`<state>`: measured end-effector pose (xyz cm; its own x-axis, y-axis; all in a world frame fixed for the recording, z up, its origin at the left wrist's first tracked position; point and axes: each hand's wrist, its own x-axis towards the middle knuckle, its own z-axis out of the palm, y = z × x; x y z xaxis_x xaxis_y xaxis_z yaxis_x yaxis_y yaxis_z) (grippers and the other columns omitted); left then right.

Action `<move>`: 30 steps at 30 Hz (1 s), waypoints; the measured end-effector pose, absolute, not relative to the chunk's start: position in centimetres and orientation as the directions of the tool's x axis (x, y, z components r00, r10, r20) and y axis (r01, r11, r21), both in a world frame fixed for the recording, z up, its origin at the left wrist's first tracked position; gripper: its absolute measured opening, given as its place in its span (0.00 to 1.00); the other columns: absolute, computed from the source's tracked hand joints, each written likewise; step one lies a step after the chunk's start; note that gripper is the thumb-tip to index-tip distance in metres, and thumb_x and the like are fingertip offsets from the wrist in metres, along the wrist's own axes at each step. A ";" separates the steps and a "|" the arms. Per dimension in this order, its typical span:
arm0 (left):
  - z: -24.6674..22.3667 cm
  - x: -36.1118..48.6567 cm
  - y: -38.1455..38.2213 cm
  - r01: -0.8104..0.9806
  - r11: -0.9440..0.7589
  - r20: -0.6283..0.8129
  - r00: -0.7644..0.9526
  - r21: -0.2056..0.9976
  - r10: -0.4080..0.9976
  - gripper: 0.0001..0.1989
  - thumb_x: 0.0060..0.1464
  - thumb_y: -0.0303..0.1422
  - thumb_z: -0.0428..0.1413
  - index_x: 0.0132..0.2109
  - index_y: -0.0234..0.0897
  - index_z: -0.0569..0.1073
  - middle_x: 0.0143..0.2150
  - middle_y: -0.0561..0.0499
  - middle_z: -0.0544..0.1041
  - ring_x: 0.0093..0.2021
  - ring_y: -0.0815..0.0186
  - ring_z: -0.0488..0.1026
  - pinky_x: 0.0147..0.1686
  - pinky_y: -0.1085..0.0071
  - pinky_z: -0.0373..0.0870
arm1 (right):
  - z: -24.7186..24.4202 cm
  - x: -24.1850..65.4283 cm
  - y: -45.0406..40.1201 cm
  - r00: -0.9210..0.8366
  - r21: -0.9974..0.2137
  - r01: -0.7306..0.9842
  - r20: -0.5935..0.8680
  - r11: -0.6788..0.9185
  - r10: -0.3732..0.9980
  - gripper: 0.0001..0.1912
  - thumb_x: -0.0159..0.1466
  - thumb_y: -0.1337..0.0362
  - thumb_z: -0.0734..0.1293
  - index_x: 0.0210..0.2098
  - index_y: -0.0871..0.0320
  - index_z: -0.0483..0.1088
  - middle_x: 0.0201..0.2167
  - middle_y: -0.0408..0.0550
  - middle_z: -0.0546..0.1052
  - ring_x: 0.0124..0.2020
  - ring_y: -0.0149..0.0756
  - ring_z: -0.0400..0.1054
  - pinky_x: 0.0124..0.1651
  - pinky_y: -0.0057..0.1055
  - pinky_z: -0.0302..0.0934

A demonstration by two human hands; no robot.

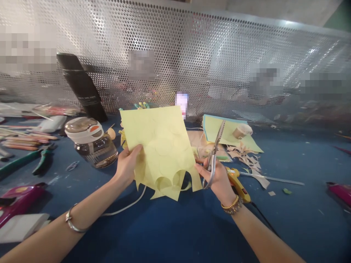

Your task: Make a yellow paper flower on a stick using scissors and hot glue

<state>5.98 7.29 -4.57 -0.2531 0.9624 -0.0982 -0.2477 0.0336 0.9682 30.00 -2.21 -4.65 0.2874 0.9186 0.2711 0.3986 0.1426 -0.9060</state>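
Note:
A sheet of yellow paper [161, 138] is held up in front of me, with rounded pieces cut out along its lower edge and faint circle outlines on its surface. My left hand [128, 163] pinches its left side, thumb on the near face. On the right, my right hand [216, 175] has metal scissors [215, 153] in its grip, blades pointing up and away. The fingertips of that hand also touch the paper's right edge. Part of the lower paper curls behind the cut-outs.
Left are a glass jar with a white lid [94, 146], green-handled pliers [45, 160] and a magenta tool [20, 199]. Right are stacked yellow sheets [225, 129], paper scraps [253, 160] and a yellow glue gun [238, 184]. Behind stands a perforated metal panel [164, 44].

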 end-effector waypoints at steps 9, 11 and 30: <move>-4.6 6.1 6.9 -0.188 0.005 -0.043 -0.198 0.982 0.979 0.15 0.43 0.37 0.62 0.39 0.34 0.76 0.32 0.49 0.79 0.30 0.62 0.75 0.32 0.68 0.71 | -5.8 29.8 -1.8 0.296 -0.918 0.368 0.264 0.146 0.918 0.14 0.54 0.60 0.69 0.23 0.54 0.58 0.27 0.45 0.75 0.28 0.39 0.69 0.30 0.32 0.62; -4.7 6.0 7.0 -0.163 -0.005 -0.025 -0.185 0.987 0.983 0.13 0.45 0.37 0.61 0.38 0.35 0.76 0.31 0.49 0.79 0.30 0.62 0.75 0.31 0.68 0.71 | -5.8 29.8 -1.8 0.311 -0.923 0.360 0.253 0.133 0.916 0.14 0.53 0.61 0.70 0.22 0.55 0.58 0.26 0.46 0.75 0.29 0.39 0.69 0.31 0.33 0.61; -1.3 7.6 0.9 0.383 0.056 -0.290 0.587 0.922 0.756 0.28 0.56 0.50 0.47 0.20 0.34 0.75 0.15 0.46 0.74 0.13 0.68 0.68 0.16 0.75 0.61 | -5.4 29.3 -2.0 0.432 -0.981 -0.047 0.150 0.188 0.889 0.17 0.50 0.60 0.73 0.26 0.54 0.59 0.28 0.43 0.74 0.30 0.36 0.69 0.34 0.32 0.64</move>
